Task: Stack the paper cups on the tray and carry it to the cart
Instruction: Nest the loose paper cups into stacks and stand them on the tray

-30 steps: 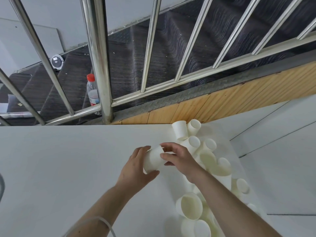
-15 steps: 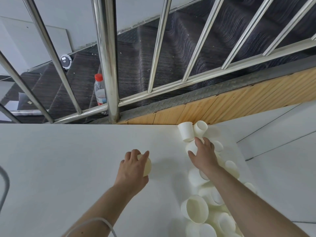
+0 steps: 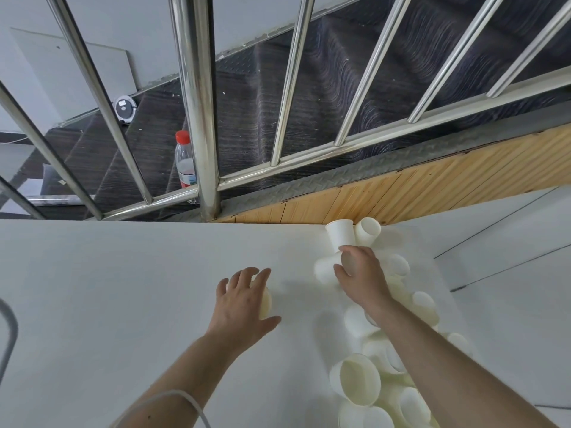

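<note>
Several white paper cups [image 3: 358, 381] lie in a loose pile along the right side of the white table [image 3: 108, 288]. My right hand [image 3: 361, 273] is closed around one cup lying on its side [image 3: 324, 270] at the far end of the pile. Just behind it one cup stands upright [image 3: 338, 234] beside a tipped one [image 3: 367, 230]. My left hand [image 3: 244, 301] hovers flat with fingers spread over a single cup [image 3: 266, 301] standing apart on the table; most of that cup is hidden under the palm. No tray or cart is recognisable.
A steel stair railing [image 3: 200, 118] runs along the table's far edge, with dark steps and a red-capped plastic bottle [image 3: 184, 162] behind it. A grey curved metal bar [image 3: 7, 335] enters at the left edge. A white cable [image 3: 188, 400] crosses my left forearm.
My hands came apart. The left set its cup down on the table and spread its fingers. The right reached to the far end of the pile and closed on another cup.
</note>
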